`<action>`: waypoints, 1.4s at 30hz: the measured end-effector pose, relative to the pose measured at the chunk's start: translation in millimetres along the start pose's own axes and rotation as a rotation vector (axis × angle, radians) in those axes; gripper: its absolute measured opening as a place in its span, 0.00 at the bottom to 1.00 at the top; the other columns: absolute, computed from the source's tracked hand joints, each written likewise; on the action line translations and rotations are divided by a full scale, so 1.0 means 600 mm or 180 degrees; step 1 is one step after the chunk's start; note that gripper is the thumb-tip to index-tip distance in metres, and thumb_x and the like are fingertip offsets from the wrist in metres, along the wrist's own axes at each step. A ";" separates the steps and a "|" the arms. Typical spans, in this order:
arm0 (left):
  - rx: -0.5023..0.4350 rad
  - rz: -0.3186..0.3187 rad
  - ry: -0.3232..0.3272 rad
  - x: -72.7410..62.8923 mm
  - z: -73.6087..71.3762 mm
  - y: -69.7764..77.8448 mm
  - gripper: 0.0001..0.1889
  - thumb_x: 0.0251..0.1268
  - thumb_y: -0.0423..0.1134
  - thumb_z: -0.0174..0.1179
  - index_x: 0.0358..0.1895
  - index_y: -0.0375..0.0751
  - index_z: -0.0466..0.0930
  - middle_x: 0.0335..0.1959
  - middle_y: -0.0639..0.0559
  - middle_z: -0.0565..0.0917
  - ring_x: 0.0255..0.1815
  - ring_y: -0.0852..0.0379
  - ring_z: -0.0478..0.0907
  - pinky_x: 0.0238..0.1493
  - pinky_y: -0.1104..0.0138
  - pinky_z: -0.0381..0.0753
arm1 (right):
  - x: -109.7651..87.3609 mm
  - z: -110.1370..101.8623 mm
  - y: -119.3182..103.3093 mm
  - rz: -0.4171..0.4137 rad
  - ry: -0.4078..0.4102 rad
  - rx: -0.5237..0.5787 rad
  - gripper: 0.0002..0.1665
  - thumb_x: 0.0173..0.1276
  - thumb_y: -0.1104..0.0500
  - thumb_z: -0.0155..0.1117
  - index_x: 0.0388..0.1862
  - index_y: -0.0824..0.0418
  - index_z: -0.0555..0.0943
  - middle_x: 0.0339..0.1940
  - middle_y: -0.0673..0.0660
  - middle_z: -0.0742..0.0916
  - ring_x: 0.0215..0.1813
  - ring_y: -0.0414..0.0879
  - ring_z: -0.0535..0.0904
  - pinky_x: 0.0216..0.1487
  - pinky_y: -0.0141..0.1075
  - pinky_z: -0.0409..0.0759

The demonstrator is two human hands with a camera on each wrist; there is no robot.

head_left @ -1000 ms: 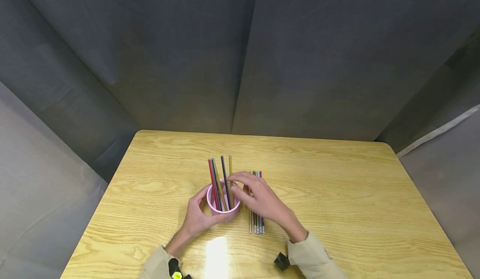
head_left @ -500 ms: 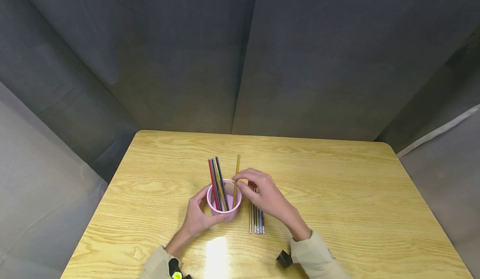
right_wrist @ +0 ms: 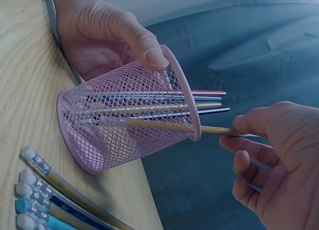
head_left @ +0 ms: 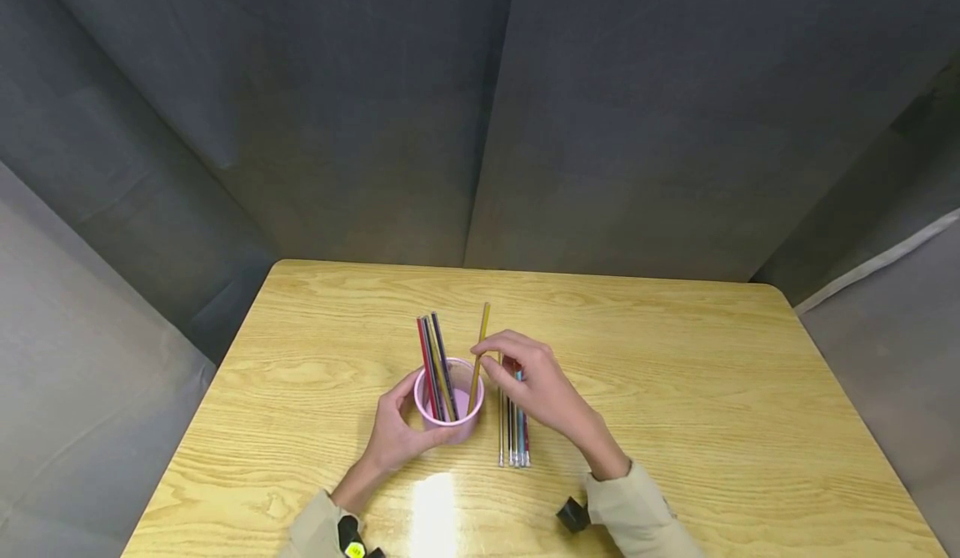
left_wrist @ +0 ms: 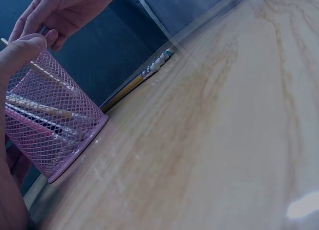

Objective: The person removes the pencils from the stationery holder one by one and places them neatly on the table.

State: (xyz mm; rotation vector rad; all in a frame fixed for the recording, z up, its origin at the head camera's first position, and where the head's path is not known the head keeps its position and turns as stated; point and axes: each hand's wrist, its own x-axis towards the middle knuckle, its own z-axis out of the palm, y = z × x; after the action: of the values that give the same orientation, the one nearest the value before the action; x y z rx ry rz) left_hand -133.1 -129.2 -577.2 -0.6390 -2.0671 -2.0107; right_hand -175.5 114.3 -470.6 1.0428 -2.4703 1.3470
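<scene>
Pink mesh cup (head_left: pixel 455 435) stands upright on the wood-grain bench (head_left: pixel 675 383), lower part of the head view toward 6 o'clock. Left hand (head_left: pixel 396 434) at the cup's 8 o'clock, fingers wrapped round its wall. Right hand (head_left: pixel 536 383) at 2 o'clock, fingers pinching a yellow pencil (head_left: pixel 484 321) that tilts toward 1 o'clock, lower end inside the cup. Four pencils (head_left: pixel 441 370) (red, yellow, two dark) lean together in the cup toward 11 o'clock. Loose pencils (head_left: pixel 516 437) lie side by side on the bench at the cup's 3 o'clock, near it, partly under the right hand in the head view.

Head view alone gives the whole layout, plus dark curtain (head_left: pixel 360 141) at 12 o'clock and both beige sleeves (head_left: pixel 633 512). Right wrist view adds what the head view hides: the pinched pencil's eraser end low behind the mesh, left thumb over the rim, and one turquoise eraser among white ones in the loose row at 7 o'clock. Left wrist view catches the cup's base on the bench, loose eraser ends showing past it at 1 o'clock.
</scene>
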 end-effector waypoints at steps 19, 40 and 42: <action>-0.0009 0.0033 -0.0006 0.006 0.000 0.001 0.46 0.42 0.28 0.83 0.72 0.37 0.74 0.62 0.36 0.83 0.62 0.50 0.82 0.68 0.62 0.79 | 0.006 -0.024 -0.010 -0.0143 0.0376 -0.0017 0.11 0.76 0.63 0.66 0.54 0.56 0.87 0.50 0.53 0.89 0.34 0.39 0.76 0.32 0.32 0.80; -0.0062 -0.0041 0.0023 0.000 0.002 0.000 0.46 0.41 0.27 0.83 0.71 0.35 0.74 0.63 0.36 0.83 0.64 0.51 0.81 0.69 0.62 0.78 | 0.003 -0.063 -0.005 -0.0354 0.1155 0.0136 0.09 0.70 0.70 0.68 0.45 0.60 0.88 0.37 0.56 0.87 0.27 0.41 0.71 0.28 0.30 0.70; -0.0067 -0.0061 0.0036 -0.001 0.002 -0.001 0.46 0.40 0.27 0.83 0.71 0.34 0.74 0.63 0.35 0.83 0.63 0.51 0.81 0.69 0.63 0.79 | 0.002 -0.068 -0.005 -0.0327 0.1149 0.0165 0.10 0.71 0.70 0.68 0.45 0.59 0.88 0.37 0.55 0.87 0.27 0.42 0.71 0.29 0.29 0.70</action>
State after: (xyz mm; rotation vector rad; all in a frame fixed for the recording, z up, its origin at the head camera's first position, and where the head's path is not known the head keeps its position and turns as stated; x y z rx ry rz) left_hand -132.6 -128.1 -578.1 -0.6123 -2.0562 -2.0441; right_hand -182.6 144.5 -444.2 0.8357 -2.1033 1.4289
